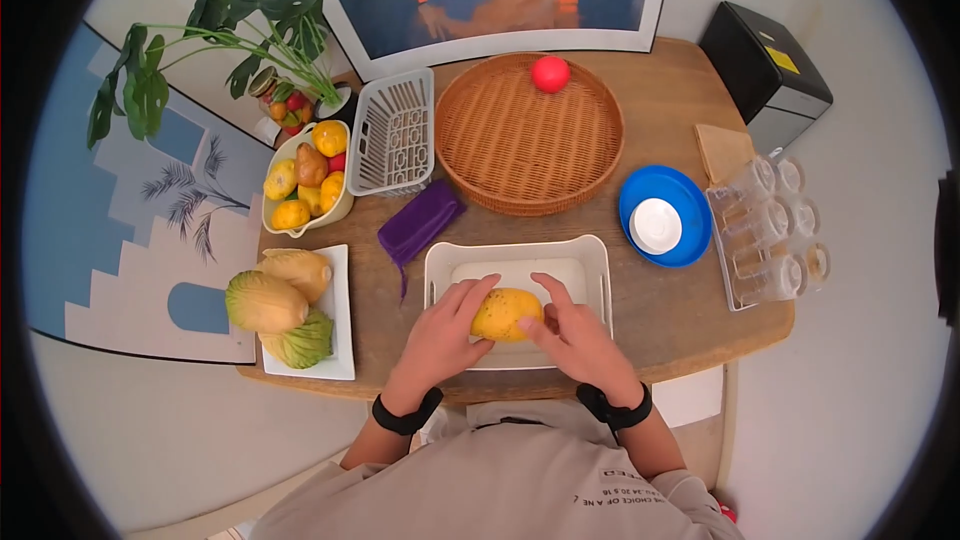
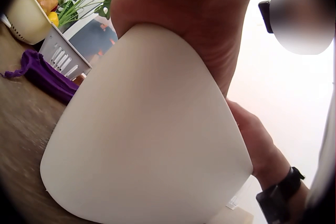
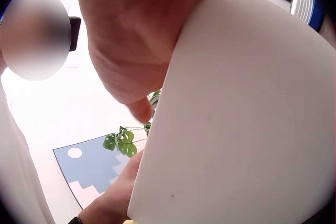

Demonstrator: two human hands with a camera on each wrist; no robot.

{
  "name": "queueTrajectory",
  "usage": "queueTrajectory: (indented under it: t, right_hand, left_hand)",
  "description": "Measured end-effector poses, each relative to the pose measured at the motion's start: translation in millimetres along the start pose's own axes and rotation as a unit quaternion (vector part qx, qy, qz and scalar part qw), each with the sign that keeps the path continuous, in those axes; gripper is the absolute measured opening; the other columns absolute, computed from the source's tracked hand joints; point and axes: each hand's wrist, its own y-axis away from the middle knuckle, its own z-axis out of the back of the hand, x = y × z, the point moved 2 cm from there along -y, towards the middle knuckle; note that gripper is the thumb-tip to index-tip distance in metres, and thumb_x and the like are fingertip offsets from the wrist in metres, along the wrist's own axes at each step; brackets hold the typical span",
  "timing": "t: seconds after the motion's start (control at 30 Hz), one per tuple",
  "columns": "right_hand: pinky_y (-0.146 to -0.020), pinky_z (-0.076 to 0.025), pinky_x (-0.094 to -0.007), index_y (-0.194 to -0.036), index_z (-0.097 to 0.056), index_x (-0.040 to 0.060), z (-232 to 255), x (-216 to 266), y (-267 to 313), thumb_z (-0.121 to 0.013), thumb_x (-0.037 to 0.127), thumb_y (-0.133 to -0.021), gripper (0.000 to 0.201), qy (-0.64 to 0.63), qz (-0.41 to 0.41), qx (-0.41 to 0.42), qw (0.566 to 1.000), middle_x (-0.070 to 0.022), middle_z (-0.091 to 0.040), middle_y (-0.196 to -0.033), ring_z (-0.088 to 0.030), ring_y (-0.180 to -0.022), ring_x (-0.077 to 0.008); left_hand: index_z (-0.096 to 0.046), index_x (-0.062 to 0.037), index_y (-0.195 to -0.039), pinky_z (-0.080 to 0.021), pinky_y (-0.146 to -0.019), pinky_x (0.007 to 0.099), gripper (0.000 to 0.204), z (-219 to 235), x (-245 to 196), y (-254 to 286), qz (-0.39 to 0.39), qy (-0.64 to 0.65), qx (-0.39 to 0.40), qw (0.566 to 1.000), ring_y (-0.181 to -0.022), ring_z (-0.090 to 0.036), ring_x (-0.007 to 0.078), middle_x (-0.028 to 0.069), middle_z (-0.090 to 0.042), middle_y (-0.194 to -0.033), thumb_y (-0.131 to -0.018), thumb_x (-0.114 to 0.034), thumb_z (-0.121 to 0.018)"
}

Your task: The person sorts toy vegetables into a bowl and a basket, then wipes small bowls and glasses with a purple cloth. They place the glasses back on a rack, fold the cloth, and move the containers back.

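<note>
A yellow, dark-specked mango (image 1: pixel 507 315) is between my hands, over the white tub (image 1: pixel 440 258). My left hand (image 1: pixel 443 332) curves round its left end, thumb on the near side and fingers on the far side. From the other side my right hand (image 1: pixel 577 338) holds it, thumb across the right end, forefinger raised past the far edge. Some fingers are hidden behind the fruit. In the left wrist view the tub's outer wall (image 2: pixel 147 129) covers most of the work. The tub's wall (image 3: pixel 236 113) also hides the mango in the right wrist view.
Behind the tub stand a wicker tray (image 1: pixel 530 155) with a red ball (image 1: pixel 550 74) and a grey basket (image 1: pixel 392 130). Left are a purple cloth pouch (image 1: pixel 420 220), a fruit bowl (image 1: pixel 300 227) and cabbages (image 1: pixel 268 302) on a plate. Right are a blue plate (image 1: pixel 690 215) and glasses (image 1: pixel 770 225).
</note>
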Motion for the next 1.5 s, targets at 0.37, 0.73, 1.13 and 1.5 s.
queueTrajectory:
  t: [0.37, 0.73, 1.13, 1.5]
  right_hand:
    - [-0.07, -0.053, -0.0392, -0.141, -0.047, 0.0003, -12.5, -18.3, -5.8, -0.077, 0.02, -0.086, 0.066, 0.083, 0.013, -0.022, 0.996, -0.0198, -0.068, -0.095, -0.066, -0.078, -0.0319]
    - [-0.062, -0.049, -0.034, -0.115, -0.065, -0.0021, -3.6, -11.9, -2.4, -0.045, 0.034, -0.106, 0.042, -0.036, 0.017, -0.04, 0.998, -0.0097, -0.063, -0.063, -0.061, -0.057, -0.0215]
    - [-0.061, -0.048, -0.0456, -0.105, -0.067, -0.0031, -5.2, -10.7, 0.3, -0.05, 0.033, -0.105, 0.04, -0.018, 0.086, -0.042, 0.995, -0.0216, -0.06, -0.062, -0.063, -0.062, -0.0395]
    - [-0.058, -0.049, -0.0444, -0.095, -0.066, -0.0016, -0.8, -11.0, 0.6, -0.061, 0.024, -0.098, 0.026, -0.015, 0.146, -0.027, 0.989, -0.0176, -0.062, -0.06, -0.064, -0.058, -0.036]
  left_hand:
    - [-0.047, -0.0137, -0.144, -0.057, -0.081, 0.041, 0.081, -1.4, 1.4, 0.7, -0.022, -0.041, -0.006, 0.999, -0.107, -0.065, 0.0332, 0.0104, -0.06, -0.129, -0.07, -0.012, -0.081]
    - [-0.046, -0.0093, -0.141, -0.057, -0.078, 0.0384, 0.066, 6.8, 8.1, -1.3, -0.039, 0.048, -0.07, 0.996, -0.104, -0.068, 0.0278, 0.0109, -0.062, -0.119, -0.083, -0.016, -0.077]
    - [-0.032, 0.001, -0.148, -0.057, -0.087, 0.0436, 0.076, 98.5, 109.2, -30.1, 0.166, 0.682, -0.295, 0.649, -0.105, -0.068, 0.0389, 0.0344, -0.055, -0.136, -0.106, -0.06, -0.017]
    - [-0.056, 0.0046, -0.132, -0.052, -0.093, 0.0315, 0.042, 79.0, 27.8, -150.4, 0.032, 0.076, 0.16, 0.984, -0.105, -0.067, 0.0229, 0.0152, -0.072, -0.112, -0.104, -0.027, -0.056]
